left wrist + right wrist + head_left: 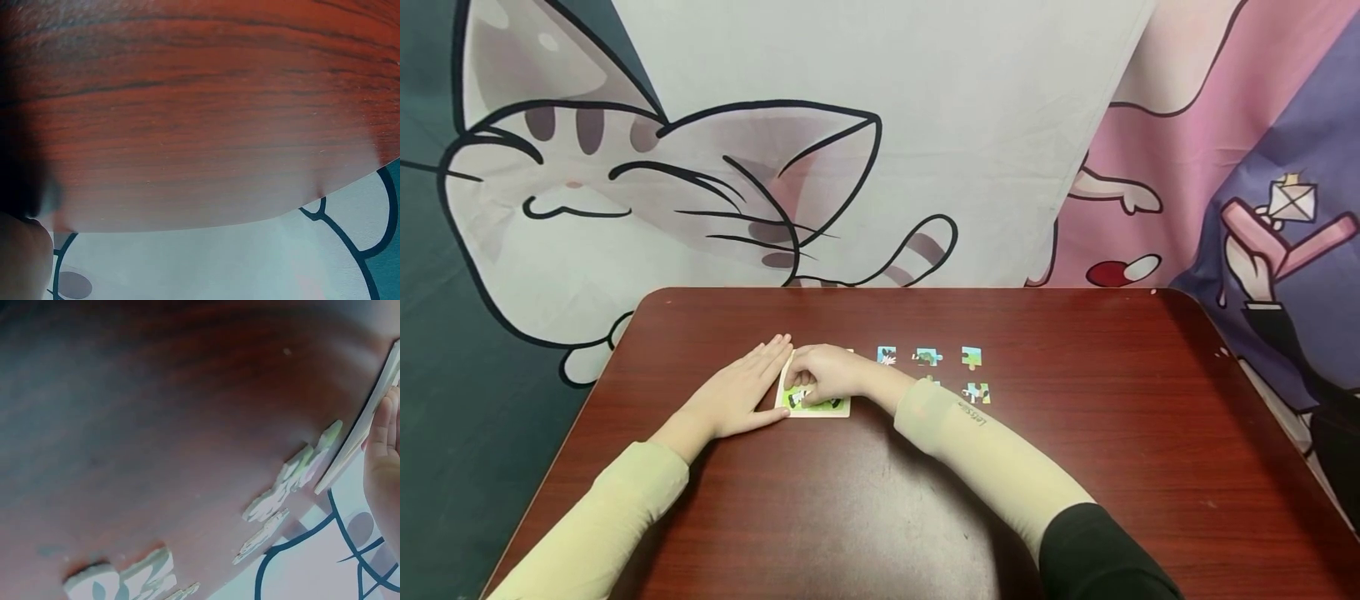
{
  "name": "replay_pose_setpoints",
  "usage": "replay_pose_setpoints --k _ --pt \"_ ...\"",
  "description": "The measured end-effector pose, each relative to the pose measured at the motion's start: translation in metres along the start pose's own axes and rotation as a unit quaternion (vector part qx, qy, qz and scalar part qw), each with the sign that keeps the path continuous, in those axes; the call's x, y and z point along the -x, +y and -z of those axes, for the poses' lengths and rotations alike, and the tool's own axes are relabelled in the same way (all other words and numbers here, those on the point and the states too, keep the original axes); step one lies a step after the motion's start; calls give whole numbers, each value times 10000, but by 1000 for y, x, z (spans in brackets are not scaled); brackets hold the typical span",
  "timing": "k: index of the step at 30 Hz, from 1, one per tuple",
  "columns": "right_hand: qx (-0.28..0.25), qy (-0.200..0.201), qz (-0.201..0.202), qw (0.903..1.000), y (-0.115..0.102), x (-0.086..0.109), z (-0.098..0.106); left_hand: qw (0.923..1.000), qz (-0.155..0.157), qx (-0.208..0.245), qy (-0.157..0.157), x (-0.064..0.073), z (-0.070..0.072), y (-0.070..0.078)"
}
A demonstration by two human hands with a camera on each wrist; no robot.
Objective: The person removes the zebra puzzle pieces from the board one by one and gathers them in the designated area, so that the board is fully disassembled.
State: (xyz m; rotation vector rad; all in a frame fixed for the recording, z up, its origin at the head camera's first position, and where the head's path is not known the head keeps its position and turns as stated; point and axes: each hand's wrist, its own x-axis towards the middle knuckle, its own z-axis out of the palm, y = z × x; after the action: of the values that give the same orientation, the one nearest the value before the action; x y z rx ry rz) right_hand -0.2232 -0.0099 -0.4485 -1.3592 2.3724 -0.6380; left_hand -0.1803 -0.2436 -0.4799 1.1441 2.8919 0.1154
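A small puzzle board (842, 412) with a pale rim and a green animal picture lies on the table, mostly covered by the hands. My left hand (736, 398) rests flat at its left side, fingers straight and the thumb touching the lower left corner. Over the board's upper part is my right hand (827, 371), its fingers bent down onto the picture and the thumb apart from them. Whether a piece is between those fingertips is hidden. In the right wrist view, the bent fingers (381, 428) meet the edge of the board (356, 434).
Right of the board lie several loose jigsaw pieces, including a blue one (887, 356), a green-and-blue one (972, 357) and one with an animal (977, 392). My right forearm partly covers another piece (933, 386). A printed cat curtain (1000, 125) hangs behind the brown table (1075, 350).
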Motion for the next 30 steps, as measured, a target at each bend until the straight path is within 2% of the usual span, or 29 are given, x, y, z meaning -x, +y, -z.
replay_pose_setpoints --k 16,30 --pt "591 -242 28 9980 -5 -2 4 10000 -19 54 49 1 1 1" --pt "441 -444 -102 9980 -9 -4 7 10000 -45 39 38 1 2 1"
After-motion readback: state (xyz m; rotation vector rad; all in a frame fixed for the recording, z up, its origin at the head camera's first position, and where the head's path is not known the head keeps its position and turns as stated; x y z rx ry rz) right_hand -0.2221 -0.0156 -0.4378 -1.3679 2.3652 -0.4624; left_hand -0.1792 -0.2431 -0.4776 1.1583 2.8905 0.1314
